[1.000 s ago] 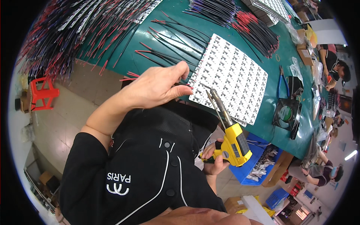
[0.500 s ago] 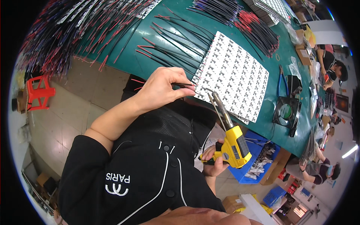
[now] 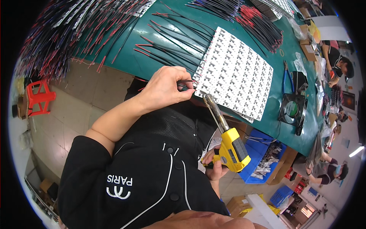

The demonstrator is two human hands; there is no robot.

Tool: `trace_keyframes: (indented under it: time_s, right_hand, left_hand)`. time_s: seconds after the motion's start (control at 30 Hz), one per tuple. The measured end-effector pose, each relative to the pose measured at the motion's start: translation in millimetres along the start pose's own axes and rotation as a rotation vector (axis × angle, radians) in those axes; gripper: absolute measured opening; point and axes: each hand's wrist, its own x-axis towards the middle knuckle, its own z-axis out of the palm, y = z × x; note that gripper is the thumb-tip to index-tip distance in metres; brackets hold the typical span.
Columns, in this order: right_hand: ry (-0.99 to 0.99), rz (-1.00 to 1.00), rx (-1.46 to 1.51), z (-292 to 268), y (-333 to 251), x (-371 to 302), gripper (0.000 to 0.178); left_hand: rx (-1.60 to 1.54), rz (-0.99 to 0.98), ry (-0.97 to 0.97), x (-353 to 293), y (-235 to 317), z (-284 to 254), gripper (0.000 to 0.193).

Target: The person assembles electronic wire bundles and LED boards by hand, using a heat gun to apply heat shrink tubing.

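A white circuit board panel (image 3: 237, 74) with rows of small grey parts lies near the table's front edge. Red and black wires (image 3: 176, 51) run off its left side, away from the panel. At the panel's near-left corner, my left hand (image 3: 164, 87) pinches a wire (image 3: 184, 86), its end at the panel's edge. Gripped by the handle in my right hand (image 3: 214, 167) is a yellow soldering gun (image 3: 233, 149) with a long metal barrel. Its tip is close to the wire end and my left fingertips; whether it touches cannot be made out.
Large wire bundles (image 3: 49, 42) cover the far left, with another bundle (image 3: 263, 30) beyond the panel. Blue-handled pliers (image 3: 288, 78) and a black fan (image 3: 292, 109) stand right of it on the green table (image 3: 129, 51). A blue bin (image 3: 251, 160) sits below. People work at the right.
The soldering gun has shifted left, bringing its tip nearer the wire end. My left hand still pinches at the panel's corner, and the whole view has shifted slightly.
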Motion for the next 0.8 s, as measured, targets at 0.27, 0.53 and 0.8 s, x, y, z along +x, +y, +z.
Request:
trace_keyframes:
  time_s: [0.27, 0.53, 0.8]
  right_hand:
    - [-0.077, -0.012, -0.024, -3.2, 2.7, 1.3, 0.039]
    - [-0.095, -0.008, -0.075, -7.1, 5.3, 0.0, 0.038]
    - [-0.024, -0.036, -0.112, -4.4, -3.8, -0.3, 0.062]
  left_hand:
    - [0.008, -0.043, -0.025, 1.1, 0.3, 0.5, 0.011]
    - [0.009, -0.054, -0.028, 1.7, 2.5, 0.3, 0.012]
    - [0.049, -0.051, -0.044, 3.8, 4.3, -2.4, 0.013]
